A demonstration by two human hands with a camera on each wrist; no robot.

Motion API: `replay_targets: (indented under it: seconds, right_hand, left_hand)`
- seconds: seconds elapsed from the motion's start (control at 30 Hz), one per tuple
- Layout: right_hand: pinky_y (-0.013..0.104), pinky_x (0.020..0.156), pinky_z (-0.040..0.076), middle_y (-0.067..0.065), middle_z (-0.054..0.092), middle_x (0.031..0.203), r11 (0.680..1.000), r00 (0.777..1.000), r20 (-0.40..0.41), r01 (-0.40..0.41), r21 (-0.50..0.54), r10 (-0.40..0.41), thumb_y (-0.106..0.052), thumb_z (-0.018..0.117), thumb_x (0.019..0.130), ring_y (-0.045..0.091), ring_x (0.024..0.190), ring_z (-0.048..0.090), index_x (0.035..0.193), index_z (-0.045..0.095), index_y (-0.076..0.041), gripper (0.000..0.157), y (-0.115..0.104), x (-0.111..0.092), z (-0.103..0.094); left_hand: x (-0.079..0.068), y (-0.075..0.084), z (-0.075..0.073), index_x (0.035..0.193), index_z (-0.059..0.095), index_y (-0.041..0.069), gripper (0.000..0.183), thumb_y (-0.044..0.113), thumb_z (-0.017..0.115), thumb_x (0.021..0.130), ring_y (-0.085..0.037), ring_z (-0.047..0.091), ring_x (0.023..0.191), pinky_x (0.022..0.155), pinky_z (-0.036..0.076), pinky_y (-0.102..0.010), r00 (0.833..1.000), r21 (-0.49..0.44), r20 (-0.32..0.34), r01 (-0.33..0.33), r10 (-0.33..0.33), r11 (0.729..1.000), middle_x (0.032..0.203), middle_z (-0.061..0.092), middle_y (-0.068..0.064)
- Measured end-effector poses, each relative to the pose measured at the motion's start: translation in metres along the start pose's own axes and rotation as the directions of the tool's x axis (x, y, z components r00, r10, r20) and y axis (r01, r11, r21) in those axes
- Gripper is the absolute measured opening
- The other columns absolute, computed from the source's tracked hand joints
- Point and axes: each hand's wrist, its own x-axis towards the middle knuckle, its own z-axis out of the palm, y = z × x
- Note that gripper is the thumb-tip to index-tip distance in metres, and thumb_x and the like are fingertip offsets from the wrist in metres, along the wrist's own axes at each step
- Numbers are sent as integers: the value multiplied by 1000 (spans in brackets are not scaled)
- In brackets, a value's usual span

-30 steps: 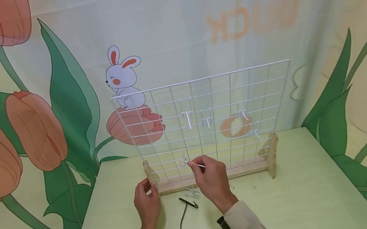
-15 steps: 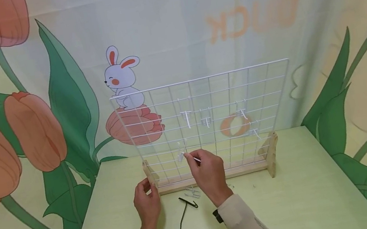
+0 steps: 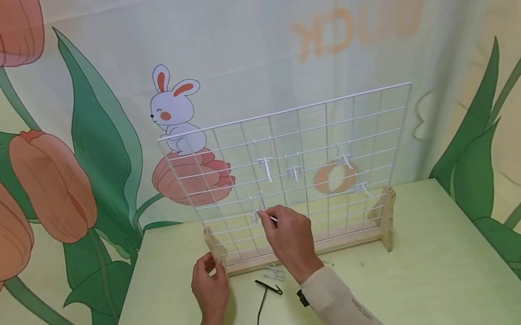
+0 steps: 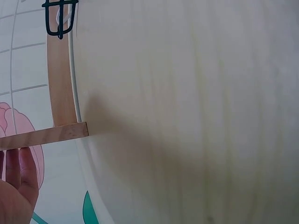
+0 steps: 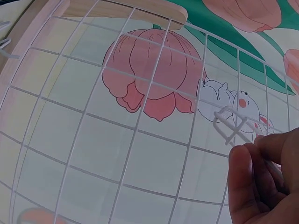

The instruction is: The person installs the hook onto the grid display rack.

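My right hand pinches the stem of a white wire hook between thumb and fingertips. The hook's backplate overlaps the lower left part of the white wire grid panel. At the left end, my left hand holds the wooden foot of the stand, fingertips against its edge; the thumb is hidden in the left wrist view. Several other white hooks, such as one at upper left and one at right, hang on the grid.
On the table before the stand lie a black T-shaped hook and a white hook. The right wooden foot supports the panel's other end. A printed curtain hangs behind.
My right hand has risen slightly and shifted left, carrying the white hook up along the grid. The left hand has stayed at the wooden foot.
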Motion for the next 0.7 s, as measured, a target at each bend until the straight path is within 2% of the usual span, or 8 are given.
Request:
replay_targets:
  seconds: [0.37,0.5,0.7]
  right_hand:
    - [34,57,57,3,75,70,998,998,11,-55,-40,55,-25,77,98,19,63,73,88,80,-6,22,-6,3,10]
    - [34,58,58,4,77,71,997,998,20,-57,-57,59,-25,76,99,20,62,73,88,80,-5,23,-9,4,12]
    - [33,56,57,4,77,69,998,999,-11,-51,-39,51,-21,77,97,19,59,73,85,80,-6,20,-12,5,17]
  left_hand:
    - [1,-2,0,128,66,9,26,18,68,103,-28,74,112,86,65,-47,1000,-4,9,6,-6,1000,119,70,-10]
    - [2,-3,1,128,66,9,26,18,68,103,-28,74,111,85,66,-47,1000,-1,4,7,-7,1000,119,70,-10]
    - [2,-3,0,127,66,8,25,17,68,103,-29,74,110,84,66,-47,1000,-3,-2,-2,2,1000,118,71,-11]
